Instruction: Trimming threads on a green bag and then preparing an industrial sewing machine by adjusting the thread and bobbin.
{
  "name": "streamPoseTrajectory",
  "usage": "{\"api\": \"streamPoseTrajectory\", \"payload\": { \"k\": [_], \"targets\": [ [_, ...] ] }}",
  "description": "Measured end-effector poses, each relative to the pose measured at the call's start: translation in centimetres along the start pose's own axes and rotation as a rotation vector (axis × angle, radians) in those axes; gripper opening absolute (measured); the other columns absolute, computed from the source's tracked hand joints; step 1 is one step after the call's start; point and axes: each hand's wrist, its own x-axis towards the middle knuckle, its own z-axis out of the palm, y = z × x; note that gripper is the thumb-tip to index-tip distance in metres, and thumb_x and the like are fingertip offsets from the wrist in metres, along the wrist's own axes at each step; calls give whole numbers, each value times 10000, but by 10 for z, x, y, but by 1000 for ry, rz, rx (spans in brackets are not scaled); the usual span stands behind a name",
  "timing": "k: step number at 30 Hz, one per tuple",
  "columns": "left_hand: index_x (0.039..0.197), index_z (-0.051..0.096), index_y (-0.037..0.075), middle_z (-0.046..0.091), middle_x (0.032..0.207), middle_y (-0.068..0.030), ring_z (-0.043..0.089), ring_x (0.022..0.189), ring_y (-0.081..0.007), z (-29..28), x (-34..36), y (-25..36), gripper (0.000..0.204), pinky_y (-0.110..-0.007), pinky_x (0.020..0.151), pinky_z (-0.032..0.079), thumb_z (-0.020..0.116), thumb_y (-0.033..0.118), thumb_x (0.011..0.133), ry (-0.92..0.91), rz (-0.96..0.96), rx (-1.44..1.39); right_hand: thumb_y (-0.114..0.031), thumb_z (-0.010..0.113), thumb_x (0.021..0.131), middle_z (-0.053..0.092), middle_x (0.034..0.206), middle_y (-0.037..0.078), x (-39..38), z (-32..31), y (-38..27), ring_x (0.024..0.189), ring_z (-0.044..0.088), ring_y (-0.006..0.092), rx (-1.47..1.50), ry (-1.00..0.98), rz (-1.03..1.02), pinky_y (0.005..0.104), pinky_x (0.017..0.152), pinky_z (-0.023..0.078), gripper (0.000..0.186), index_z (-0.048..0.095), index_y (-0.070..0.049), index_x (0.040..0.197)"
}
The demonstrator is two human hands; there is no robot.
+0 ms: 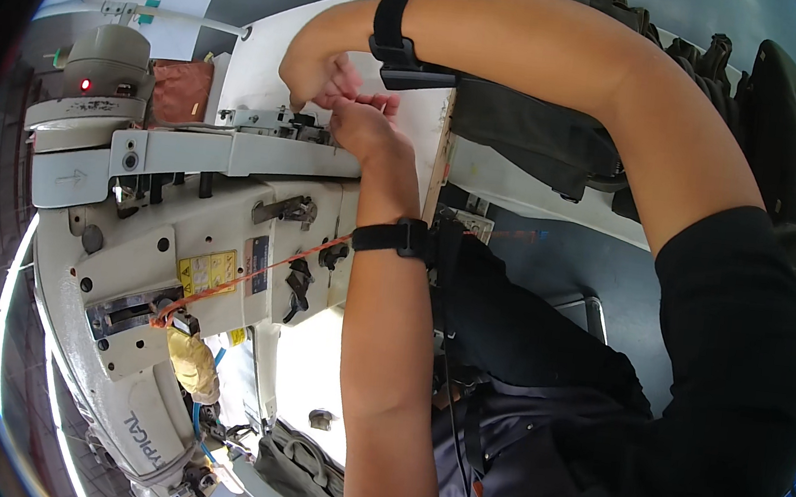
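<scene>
My two hands meet at the top of a white sewing machine (325, 202), beside its small metal thread parts (280, 122). My left hand (367, 133) comes up from below with its fingers curled together near the fingertips of the other hand. Arching over from the right, my right hand (312, 73) is bent at the wrist, its fingers curled in and its thumb pointing down toward the metal parts. Anything between the fingertips is too small or hidden to make out. Both wrists wear black straps.
Dark green fabric pieces (536, 132) lie piled along the right. An orange cord (259, 275) runs across the machine to a lever near a yellow cloth bundle (193, 365). A reddish-brown pouch (180, 92) sits behind the grey motor housing (107, 63). More dark fabric (297, 471) lies below.
</scene>
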Motion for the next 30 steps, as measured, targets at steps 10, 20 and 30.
{"api": "streamPoseTrajectory", "payload": {
  "k": [10, 20, 30],
  "targets": [
    [1064, 511, -23, 559, 940, -94, 589, 758, -212, -3, 1, -3, 202, -397, 722, 603, 352, 92, 1014, -144, 19, -131, -259, 732, 773, 751, 895, 131, 83, -14, -43, 825, 710, 254, -424, 499, -215, 380, 715, 550, 270, 753, -6, 865],
    [1223, 414, -15, 567, 850, -101, 572, 654, -172, -7, 1, -9, 297, -349, 651, 582, 333, 209, 1047, -151, 39, -66, -235, 802, 753, 520, 634, 5, 67, -4, 13, 533, 431, 154, 200, 200, 15, 330, 500, 355, 218, 642, -99, 697],
    [1197, 451, 0, 528, 810, -72, 527, 640, -155, -7, -3, -6, 288, -356, 626, 602, 285, 147, 1014, -141, 70, 0, -132, 734, 825, 495, 579, 6, 72, -12, 22, 433, 355, 98, 518, 121, 126, 289, 422, 310, 115, 663, -58, 772]
  ]
}}
